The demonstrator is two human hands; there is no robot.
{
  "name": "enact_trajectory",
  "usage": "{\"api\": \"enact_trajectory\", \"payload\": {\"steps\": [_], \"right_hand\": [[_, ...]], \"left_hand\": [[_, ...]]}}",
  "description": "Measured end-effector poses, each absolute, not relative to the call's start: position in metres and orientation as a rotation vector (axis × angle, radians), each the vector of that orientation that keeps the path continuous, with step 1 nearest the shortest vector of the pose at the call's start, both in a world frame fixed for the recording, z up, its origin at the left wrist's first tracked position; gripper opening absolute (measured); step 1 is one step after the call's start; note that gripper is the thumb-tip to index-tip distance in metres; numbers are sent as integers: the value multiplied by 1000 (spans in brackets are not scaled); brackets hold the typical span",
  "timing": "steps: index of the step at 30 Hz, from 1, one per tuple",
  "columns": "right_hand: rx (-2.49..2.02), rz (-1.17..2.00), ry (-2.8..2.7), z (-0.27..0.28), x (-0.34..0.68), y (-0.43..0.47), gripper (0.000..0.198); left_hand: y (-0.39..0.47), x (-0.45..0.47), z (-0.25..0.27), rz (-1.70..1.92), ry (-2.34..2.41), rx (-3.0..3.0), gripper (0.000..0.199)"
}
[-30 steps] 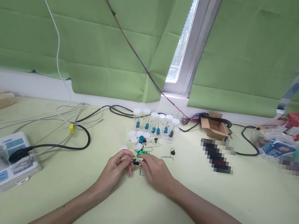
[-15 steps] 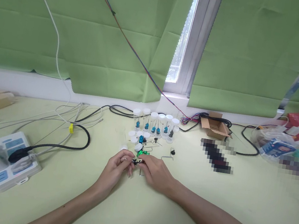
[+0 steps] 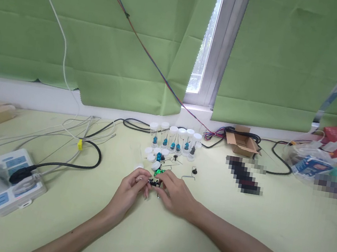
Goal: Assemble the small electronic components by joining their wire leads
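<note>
Between my two hands is a small black metal part, its exact kind too small to make out. My left hand pinches its left end, where a thin silvery rod or pin shows between the fingers. With thumb and fingers, my right hand grips the right end. Just beyond the fingertips lies a shiny green metal part, partly hidden by my right hand. Past it are a white cap, a blue metal part and several thin bent rods. A black knob-like piece lies to the right, beside an L-shaped hex key.
Several clear tubes with white lids stand in a row, holding blue or dark parts. A power strip with plugs and cables is on the left. At the back right are an open cardboard box, black cables and plastic bags.
My right hand's fingers have shifted slightly around the black part, and more of it shows between the hands. My left hand stays almost where it was.
</note>
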State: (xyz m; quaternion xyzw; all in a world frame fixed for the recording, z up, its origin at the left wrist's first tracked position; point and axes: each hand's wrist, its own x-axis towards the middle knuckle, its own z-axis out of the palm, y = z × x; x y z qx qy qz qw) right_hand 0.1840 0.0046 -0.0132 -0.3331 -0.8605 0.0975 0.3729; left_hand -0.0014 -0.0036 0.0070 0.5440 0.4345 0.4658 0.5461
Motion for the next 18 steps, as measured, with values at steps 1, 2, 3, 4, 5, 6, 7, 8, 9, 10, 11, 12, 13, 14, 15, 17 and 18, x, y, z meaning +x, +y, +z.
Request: {"api": "enact_trajectory", "payload": {"steps": [1,2,3,4,5,6,7,8,9,10,11,12,13,14,15,17,18], "right_hand": [[-839,241,-2204,-14,184,5,23],[-825,232,-2201,-14,183,6,22],[-814,225,-2198,-14,183,6,22],[-811,222,-2197,-14,183,6,22],[-816,223,-2197,-14,182,6,21],[-827,227,-2197,-13,182,6,21],[-840,232,-2194,-13,182,5,21],[-850,240,-2189,-12,183,5,21],[-856,247,-2184,-12,183,4,21],[-857,252,-2180,-12,183,4,22],[-854,256,-2180,-12,184,4,23],[-851,258,-2184,-12,184,4,24],[-848,259,-2190,-12,184,4,25],[-842,259,-2196,-13,184,4,25],[-835,255,-2198,-13,184,4,25],[-817,243,-2195,-15,184,5,23],[-808,234,-2191,-15,183,6,22]], "left_hand": [[-4,-1,7,1103,1032,1291,18],[-4,-1,7,1102,1037,1292,18],[-4,-1,8,1101,1042,1292,18],[-4,-1,8,1101,1046,1291,18],[-4,-1,8,1103,1049,1289,18],[-4,-1,9,1105,1049,1286,18],[-4,-1,9,1107,1049,1283,18],[-4,-1,9,1108,1047,1283,19],[-4,-1,9,1109,1044,1284,19],[-4,-1,10,1109,1041,1289,20],[-4,-1,9,1108,1040,1294,20],[-4,-1,9,1106,1039,1299,20],[-4,-1,9,1105,1037,1302,20],[-4,-1,9,1104,1035,1301,20],[-4,-1,8,1104,1032,1297,20],[-4,-1,8,1101,1029,1288,19],[-3,-1,7,1100,1030,1286,19]]}}
